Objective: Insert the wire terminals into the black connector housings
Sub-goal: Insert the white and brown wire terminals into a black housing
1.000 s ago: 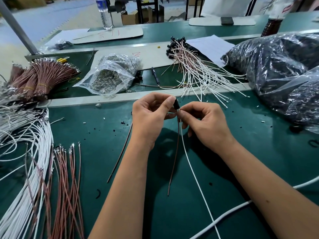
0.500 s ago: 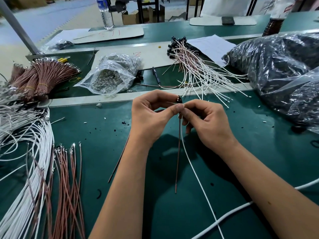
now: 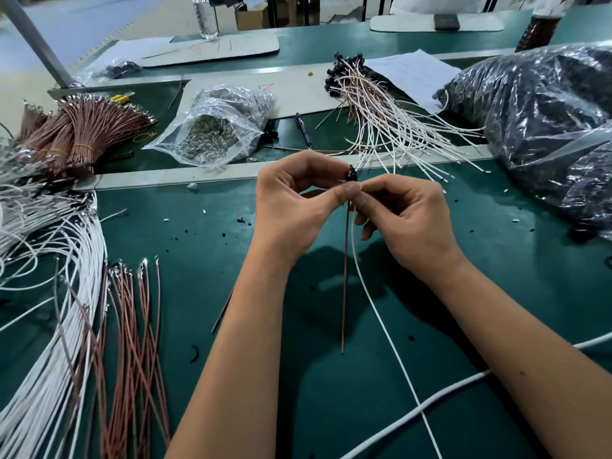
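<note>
Right now I have my left hand [image 3: 294,200] pinching the small black plug [image 3: 351,173] above the green bench [image 3: 198,260], and my right hand [image 3: 404,220] pinching the wires just below it: one brown wire [image 3: 344,276] and one white wire [image 3: 374,303], both hanging down. A finished pile [image 3: 374,104] lies beyond; many loose wires [image 3: 132,326] at left remain, too tangled to count.

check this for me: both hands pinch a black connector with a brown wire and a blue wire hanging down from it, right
Not quite. The head view shows the left hand and right hand pinching the black connector, with a brown wire hanging from it, but the second wire is a white wire, not blue.
</note>
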